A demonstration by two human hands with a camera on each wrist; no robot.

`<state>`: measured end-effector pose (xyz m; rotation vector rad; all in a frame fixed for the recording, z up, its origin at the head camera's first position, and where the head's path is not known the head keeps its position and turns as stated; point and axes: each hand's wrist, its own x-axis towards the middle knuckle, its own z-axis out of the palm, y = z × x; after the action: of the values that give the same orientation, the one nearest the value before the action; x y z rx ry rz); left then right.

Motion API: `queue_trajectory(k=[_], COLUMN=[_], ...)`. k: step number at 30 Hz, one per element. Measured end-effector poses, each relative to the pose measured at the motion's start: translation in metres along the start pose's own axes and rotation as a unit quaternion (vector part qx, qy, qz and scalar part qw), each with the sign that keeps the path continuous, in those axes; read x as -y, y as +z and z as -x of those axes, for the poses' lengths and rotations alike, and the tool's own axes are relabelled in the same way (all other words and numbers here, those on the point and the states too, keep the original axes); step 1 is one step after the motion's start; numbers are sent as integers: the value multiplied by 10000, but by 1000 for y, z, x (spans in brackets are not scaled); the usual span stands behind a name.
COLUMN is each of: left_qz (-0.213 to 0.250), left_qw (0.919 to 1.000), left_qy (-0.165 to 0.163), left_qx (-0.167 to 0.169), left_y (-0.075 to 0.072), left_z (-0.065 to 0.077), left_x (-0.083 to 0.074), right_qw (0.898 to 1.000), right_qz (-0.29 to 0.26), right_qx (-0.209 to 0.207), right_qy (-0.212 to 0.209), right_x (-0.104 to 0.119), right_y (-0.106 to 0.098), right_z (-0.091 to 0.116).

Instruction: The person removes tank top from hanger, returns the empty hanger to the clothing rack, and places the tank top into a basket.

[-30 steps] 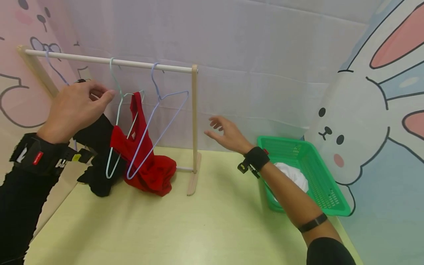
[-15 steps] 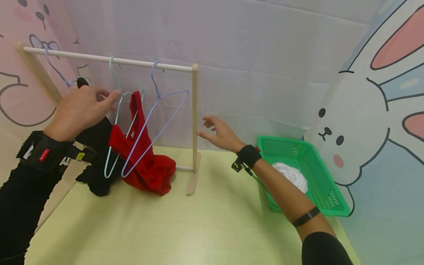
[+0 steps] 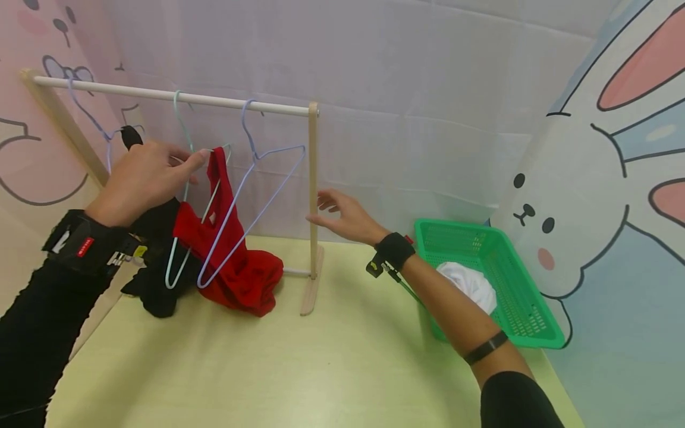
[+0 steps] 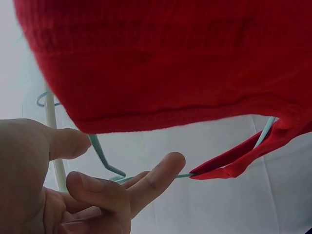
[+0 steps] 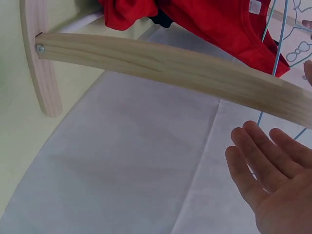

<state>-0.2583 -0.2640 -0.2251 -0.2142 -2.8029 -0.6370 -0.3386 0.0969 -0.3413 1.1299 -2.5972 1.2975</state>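
Note:
My left hand (image 3: 150, 178) reaches in beside the neck of a mint-green hanger (image 4: 101, 155) on the rack's rail. In the left wrist view its thumb and fingers stand apart, with the hanger's wire passing close to the fingertips. A red sleeveless garment (image 3: 241, 276) has one strap over the far shoulder of this hanger, and its bottom lies bunched on the table. My right hand (image 3: 348, 220) hovers by the rack's right post (image 3: 313, 178), fingers loosely bent and holding nothing. An unloaded lavender hanger (image 3: 255, 157) hangs between the two hands.
Behind the left hand, a black garment (image 3: 160, 285) hangs from another lavender hanger (image 3: 109, 137) at the rail's left. A green basket (image 3: 455, 223) with a white cloth (image 3: 471, 285) stands to the right. White fabric backs the table (image 3: 321, 368).
My left hand has moved right, to the neck of the mint-green hanger. The right hand has drifted left to the rack's post. The garments have stayed nearly in place.

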Motion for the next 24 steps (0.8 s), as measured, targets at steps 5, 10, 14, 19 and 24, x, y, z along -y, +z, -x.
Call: queue_trajectory(k=[5, 10, 14, 19, 24], left_qz=[101, 226, 339, 456, 543], left_qw=[9999, 9992, 9988, 9987, 9981], left_qy=[67, 237, 275, 185, 193], left_qx=[-46, -234, -218, -165, -199], left_y=[5, 9, 8, 8, 9], left_z=[0, 0, -1, -3, -5], left_x=[0, -2, -3, -4, -3], right_qw=[9996, 9989, 9982, 9981, 9977], right_qz=[-243, -421, -534, -528, -550], right_qx=[-3, -126, -207, -237, -238], right_qy=[-124, -181, -183, -214, -316], right_x=[4, 7, 8, 5, 1], right_y=[6, 10, 11, 12, 14], right_z=[-5, -9, -11, -13, -13])
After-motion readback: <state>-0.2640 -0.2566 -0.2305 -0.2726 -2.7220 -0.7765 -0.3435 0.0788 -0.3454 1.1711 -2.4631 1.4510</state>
